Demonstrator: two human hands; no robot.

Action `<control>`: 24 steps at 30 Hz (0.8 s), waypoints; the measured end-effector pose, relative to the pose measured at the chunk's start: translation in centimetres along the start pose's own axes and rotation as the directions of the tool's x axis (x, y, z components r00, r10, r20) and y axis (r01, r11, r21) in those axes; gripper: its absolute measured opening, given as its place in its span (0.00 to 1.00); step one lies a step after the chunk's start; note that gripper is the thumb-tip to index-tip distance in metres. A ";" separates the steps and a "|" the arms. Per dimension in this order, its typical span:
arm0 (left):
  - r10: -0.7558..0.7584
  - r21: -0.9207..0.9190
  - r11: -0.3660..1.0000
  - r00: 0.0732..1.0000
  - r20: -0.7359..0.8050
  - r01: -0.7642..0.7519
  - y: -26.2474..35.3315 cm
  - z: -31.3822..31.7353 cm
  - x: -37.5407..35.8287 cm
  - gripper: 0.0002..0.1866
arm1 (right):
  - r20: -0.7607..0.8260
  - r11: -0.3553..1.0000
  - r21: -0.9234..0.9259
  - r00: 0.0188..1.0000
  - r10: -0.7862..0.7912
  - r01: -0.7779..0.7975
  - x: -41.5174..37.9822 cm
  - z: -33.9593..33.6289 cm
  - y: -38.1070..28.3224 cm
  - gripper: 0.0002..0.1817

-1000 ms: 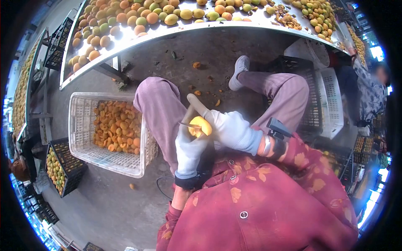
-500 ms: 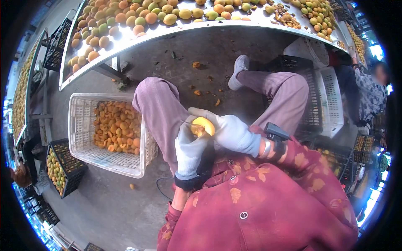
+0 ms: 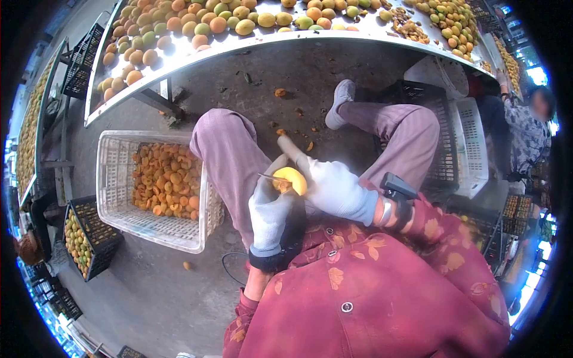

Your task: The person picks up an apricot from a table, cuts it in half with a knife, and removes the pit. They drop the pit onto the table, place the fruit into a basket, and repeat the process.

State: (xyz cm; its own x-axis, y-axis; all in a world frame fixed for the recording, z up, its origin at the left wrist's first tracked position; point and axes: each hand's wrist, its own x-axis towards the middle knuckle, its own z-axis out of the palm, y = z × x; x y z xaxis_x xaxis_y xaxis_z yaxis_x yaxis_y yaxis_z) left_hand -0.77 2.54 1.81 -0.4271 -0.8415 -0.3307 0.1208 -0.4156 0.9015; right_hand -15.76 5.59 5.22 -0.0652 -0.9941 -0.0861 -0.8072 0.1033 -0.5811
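Observation:
In front of my lap, my left hand [image 3: 268, 215], in a pale, stained glove, is closed around a cut yellow-orange apricot [image 3: 290, 179]. Darker flesh shows on its lower left side. A thin dark strip, perhaps a blade [image 3: 265, 175], juts out left of the fruit; which hand has its other end is hidden. My right hand [image 3: 334, 186], also gloved, lies against the fruit's right side with a finger stretched toward the upper left. Its thumb is hidden. To the left, a white plastic crate [image 3: 149, 231] contains many orange apricot pieces [image 3: 167, 182].
A metal table [image 3: 250, 45] spread with whole apricots [image 3: 245, 27] stands ahead. A black crate of fruit [image 3: 89, 235] is at left; a black crate [image 3: 444, 128] and white crate [image 3: 471, 146] are at right. Another person [image 3: 525, 128] is at far right. Scraps lie on the floor.
My right hand's fingers have straightened away from the apricot toward the upper left. The left hand and the fruit are almost where they were.

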 end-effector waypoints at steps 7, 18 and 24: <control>0.040 0.015 0.999 0.999 -0.016 -0.040 -1.1 -0.2 0.1 0.27 | 0.091 0.970 -0.090 0.972 -0.217 0.225 0.2 -1.6 -0.3 0.45; -0.082 -0.002 0.997 0.996 -0.021 0.082 0.5 0.5 -0.5 0.20 | 0.301 0.929 0.359 0.953 -0.024 -0.090 0.6 -1.7 0.6 0.30; -0.013 0.100 0.995 1.000 0.014 0.011 0.3 0.3 -0.4 0.20 | 0.439 0.519 0.753 0.896 0.061 -0.404 0.9 -0.8 1.9 0.29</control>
State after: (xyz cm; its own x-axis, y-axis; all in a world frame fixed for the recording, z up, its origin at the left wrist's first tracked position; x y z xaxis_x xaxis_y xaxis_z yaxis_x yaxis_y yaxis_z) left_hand -0.84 2.85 2.32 -0.4413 -0.8311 -0.3384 0.0255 -0.3885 0.9211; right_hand -17.83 4.90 4.69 0.1496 -0.8709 -0.4681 0.0497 0.4794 -0.8762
